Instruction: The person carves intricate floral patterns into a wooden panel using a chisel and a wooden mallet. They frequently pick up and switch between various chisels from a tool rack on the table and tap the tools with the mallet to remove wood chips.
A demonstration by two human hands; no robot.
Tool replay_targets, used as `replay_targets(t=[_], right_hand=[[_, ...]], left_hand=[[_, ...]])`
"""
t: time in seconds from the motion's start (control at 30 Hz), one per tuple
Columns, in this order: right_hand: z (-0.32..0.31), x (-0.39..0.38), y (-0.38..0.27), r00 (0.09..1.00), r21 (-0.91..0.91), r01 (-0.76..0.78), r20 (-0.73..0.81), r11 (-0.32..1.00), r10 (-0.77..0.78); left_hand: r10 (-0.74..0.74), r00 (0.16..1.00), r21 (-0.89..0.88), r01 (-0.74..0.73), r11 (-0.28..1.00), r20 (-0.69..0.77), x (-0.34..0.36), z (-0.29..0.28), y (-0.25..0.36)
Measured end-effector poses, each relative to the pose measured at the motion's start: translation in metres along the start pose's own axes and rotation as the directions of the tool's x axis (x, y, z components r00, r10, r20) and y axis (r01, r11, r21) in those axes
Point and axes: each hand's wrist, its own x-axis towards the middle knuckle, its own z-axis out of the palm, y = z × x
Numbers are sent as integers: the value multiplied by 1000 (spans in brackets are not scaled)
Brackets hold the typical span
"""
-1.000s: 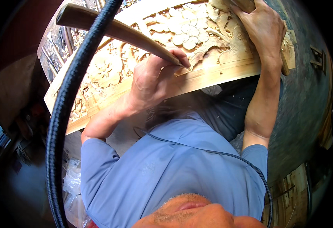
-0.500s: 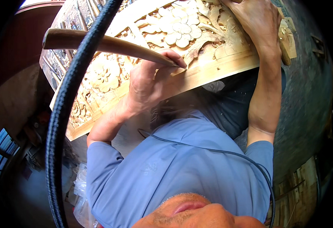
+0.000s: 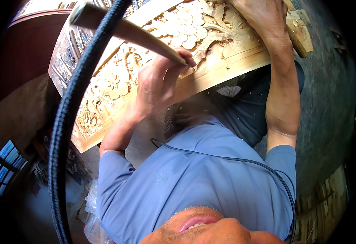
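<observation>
A pale carved wooden panel (image 3: 113, 83), covered in flowers and leaves, slants across the upper middle. My left hand (image 3: 157, 77) is closed round the lower part of a long wooden-handled tool (image 3: 141, 38), whose tip rests on the carving near the front border; the handle slants up-left. My right hand (image 3: 259, 18), at the upper right and partly cut off by the frame, is wrapped round a wooden bar-like tool (image 3: 298, 44), whose end sticks out below it at the panel's right end. Its other end is out of sight.
Behind the panel's left end lie several carving tools (image 3: 74, 44) among shavings on the bench. A thick black cable (image 3: 58, 162) crosses the left of the view. Plastic bags (image 3: 91, 203) lie at the lower left, wooden boards (image 3: 328, 203) at the lower right. My dark-trousered legs show below the panel.
My right hand has moved up and left in the view. The left hand's tool has tilted, its handle end swinging down then up. The background has shifted slightly.
</observation>
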Motion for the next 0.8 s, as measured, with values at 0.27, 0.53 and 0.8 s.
replay_targets(t=[0.27, 0.53, 0.8], right_hand=[[-1, 0, 3, 999, 26, -34, 31, 999, 33], [16, -1, 15, 1000, -67, -27, 3, 997, 28], [16, -3, 16, 998, -57, -44, 39, 997, 46]], left_hand=[[-62, 996, -158, 51, 986, -67, -5, 3, -7], [-119, 992, -226, 105, 968, -46, -13, 7, -15], [-111, 994, -253, 102, 962, -21, -14, 6, -21]])
